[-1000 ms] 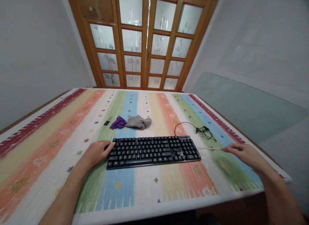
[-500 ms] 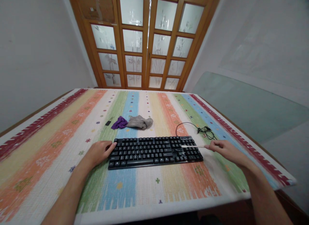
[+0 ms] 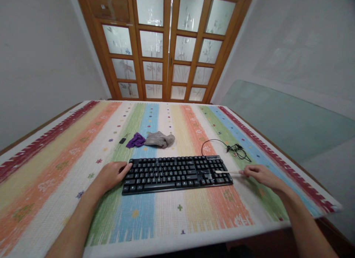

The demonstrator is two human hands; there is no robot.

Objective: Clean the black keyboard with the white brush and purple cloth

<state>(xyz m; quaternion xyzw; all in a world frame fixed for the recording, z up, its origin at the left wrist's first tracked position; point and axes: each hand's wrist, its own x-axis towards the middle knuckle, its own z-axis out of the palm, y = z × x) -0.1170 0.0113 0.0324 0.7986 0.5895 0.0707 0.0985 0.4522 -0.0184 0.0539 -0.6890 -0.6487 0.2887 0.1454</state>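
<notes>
1. Evidently, a striped, many-coloured cloth (image 3: 74,150) covers the table (image 3: 172,121), with wooden doors (image 3: 135,40) of patterned glass beyond its far edge, pale walls on both sides, and a pale green panel (image 3: 283,110) along the right.
2. Near the middle of the table lies a black keyboard (image 3: 166,173), flat, its bundled cable (image 3: 235,150) on the cloth past its far right corner.
3. Beyond the keyboard, a crumpled purple cloth (image 3: 135,140) touches a grey cloth (image 3: 160,139); a small black object (image 3: 121,141) sits just left of them.
4. The left hand (image 3: 113,175) is half curled, thumb on the keyboard's left end; whether its fingers grip underneath cannot be told.
5. The right hand (image 3: 256,175) is pinched closed on a thin white stick (image 3: 230,172), whose thicker tip is over the number keys; contact is unclear.
</notes>
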